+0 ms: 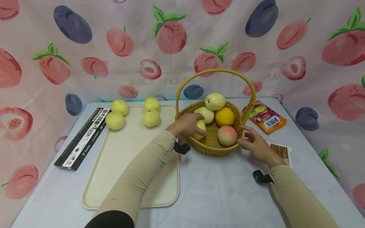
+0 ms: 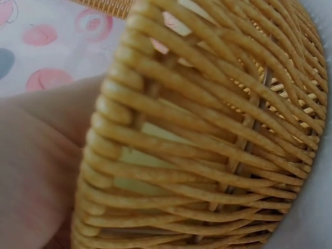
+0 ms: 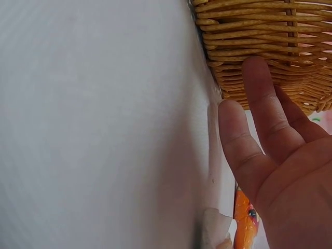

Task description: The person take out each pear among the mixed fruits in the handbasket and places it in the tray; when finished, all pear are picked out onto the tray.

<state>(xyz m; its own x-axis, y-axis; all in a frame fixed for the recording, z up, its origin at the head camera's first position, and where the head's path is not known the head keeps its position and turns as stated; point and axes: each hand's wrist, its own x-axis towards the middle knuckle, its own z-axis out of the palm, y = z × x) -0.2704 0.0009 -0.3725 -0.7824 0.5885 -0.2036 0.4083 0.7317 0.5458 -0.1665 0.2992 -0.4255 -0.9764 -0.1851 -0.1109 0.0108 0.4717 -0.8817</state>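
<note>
The wicker basket (image 1: 212, 148) stands right of centre, its tall handle arching over it. Reaching over the near-left rim, my left hand (image 1: 186, 123) grips a pale yellow-green fruit (image 1: 199, 129) inside. Two more pale yellow-green fruits, one nearer (image 1: 204, 114) and one farther (image 1: 215, 101), an orange (image 1: 224, 117) and a pink-flushed peach (image 1: 227, 136) share the basket. My right hand (image 1: 258, 144) touches the basket's right side. In the right wrist view its extended fingers (image 3: 267, 109) rest against the outer weave. Weave hides much of the held fruit in the left wrist view.
Left of the basket lies a cream tray (image 1: 134, 186) with several yellow-green fruits (image 1: 151, 117) on its far part. A black-and-white box (image 1: 82, 139) lies along its left edge. Beyond my right hand are an orange-red FOX'S bag (image 1: 266, 117) and a brown-and-white packet (image 1: 282, 152).
</note>
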